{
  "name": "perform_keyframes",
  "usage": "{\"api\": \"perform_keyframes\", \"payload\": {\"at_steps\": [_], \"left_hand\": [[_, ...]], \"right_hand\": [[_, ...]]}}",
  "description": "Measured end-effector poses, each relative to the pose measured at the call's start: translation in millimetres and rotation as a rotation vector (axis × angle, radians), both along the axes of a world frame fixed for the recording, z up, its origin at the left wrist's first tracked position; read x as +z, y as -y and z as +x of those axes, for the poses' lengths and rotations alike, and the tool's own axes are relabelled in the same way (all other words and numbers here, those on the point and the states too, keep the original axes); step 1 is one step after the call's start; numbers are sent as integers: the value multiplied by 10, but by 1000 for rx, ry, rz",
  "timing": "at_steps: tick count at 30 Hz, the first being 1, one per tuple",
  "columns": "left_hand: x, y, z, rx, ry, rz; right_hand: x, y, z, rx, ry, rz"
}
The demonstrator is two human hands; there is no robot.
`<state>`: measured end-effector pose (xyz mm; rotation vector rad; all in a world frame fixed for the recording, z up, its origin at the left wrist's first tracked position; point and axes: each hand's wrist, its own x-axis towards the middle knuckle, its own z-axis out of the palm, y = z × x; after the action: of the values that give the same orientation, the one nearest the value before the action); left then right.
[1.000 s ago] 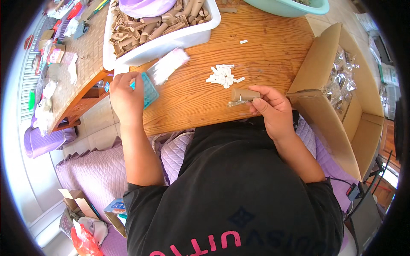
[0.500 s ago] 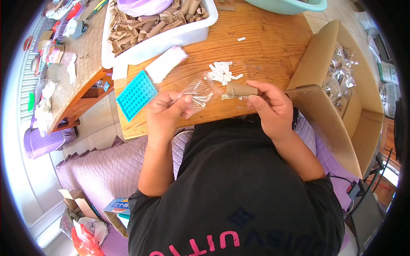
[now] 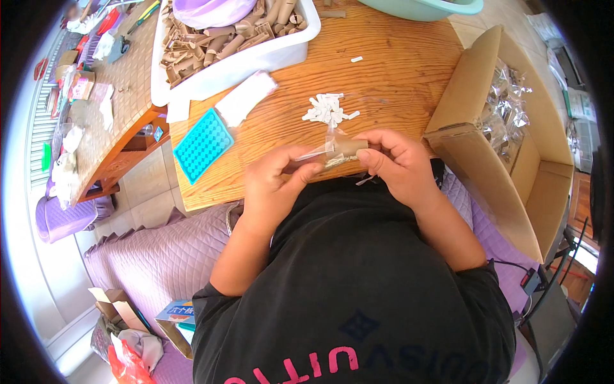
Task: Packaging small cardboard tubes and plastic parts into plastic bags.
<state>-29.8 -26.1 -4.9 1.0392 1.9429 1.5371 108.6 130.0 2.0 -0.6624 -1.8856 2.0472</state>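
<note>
Just past the table's front edge, my left hand (image 3: 275, 182) pinches a clear plastic bag (image 3: 312, 155). My right hand (image 3: 404, 165) holds a short brown cardboard piece, curved like a tube (image 3: 352, 146), between thumb and fingers. Along its lower side lie several thin pale sticks (image 3: 339, 160). The left end of the brown piece meets the bag's mouth; how far it sits inside I cannot tell. Beyond my hands a small heap of white strips (image 3: 327, 110) lies on the wooden table (image 3: 377, 70).
A turquoise tray with a grid of cells (image 3: 203, 146) and a white packet (image 3: 246, 101) lie left. Behind stands a white bin (image 3: 256, 67) of brown pieces. An open cardboard box (image 3: 464, 137) with clear-wrapped items is on the right; a pale green basin (image 3: 425, 9) is at the back.
My left hand has moved right with the bag, up against the brown piece. My right hand has shifted slightly left and down, bringing the two hands close together.
</note>
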Motion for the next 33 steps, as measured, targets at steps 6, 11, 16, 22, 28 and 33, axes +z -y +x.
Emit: {"api": "perform_keyframes", "payload": {"at_steps": [6, 11, 16, 22, 28, 33], "left_hand": [[71, -71, 28, -138, 459, -123], [85, -96, 57, -242, 641, -193], [65, -130, 88, -209, 878, -74], [49, -148, 95, -276, 944, -73], [87, -204, 84, -297, 899, -59], [50, -210, 93, -286, 877, -28]], "right_hand": [[77, -65, -7, 101, 32, 225], [139, -172, -28, 303, 42, 644], [156, -236, -43, 346, 96, 560], [115, -192, -41, 322, 39, 451], [-14, -91, -32, 121, -10, 393], [-89, -57, 10, 275, -124, 666]]}}
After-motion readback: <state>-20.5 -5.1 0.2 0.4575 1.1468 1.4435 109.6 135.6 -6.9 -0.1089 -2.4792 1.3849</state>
